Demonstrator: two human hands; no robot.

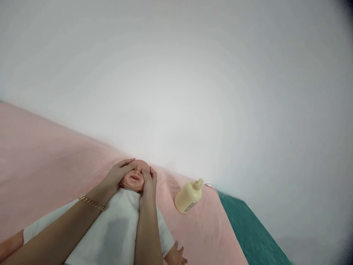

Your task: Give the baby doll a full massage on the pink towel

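Observation:
A baby doll (134, 180) in a white top (110, 228) lies on its back on a pink sheet (198, 232). My left hand (122, 171) rests along one side of the doll's head, its thumb stretched across the brow above the eye. On the other side my right hand (149, 180) cups the head, with the thumb near the other eye. Both hands touch the doll, fingers extended against it rather than wrapped around. A gold bracelet (91, 202) circles my left wrist. The doll's sides of the head are hidden by my palms.
To the right of the doll a pale yellow pump bottle (187, 197) stands on the sheet. Beyond the sheet's right edge shows a green mattress surface (248, 228). A white wall (176, 81) rises directly behind the doll's head.

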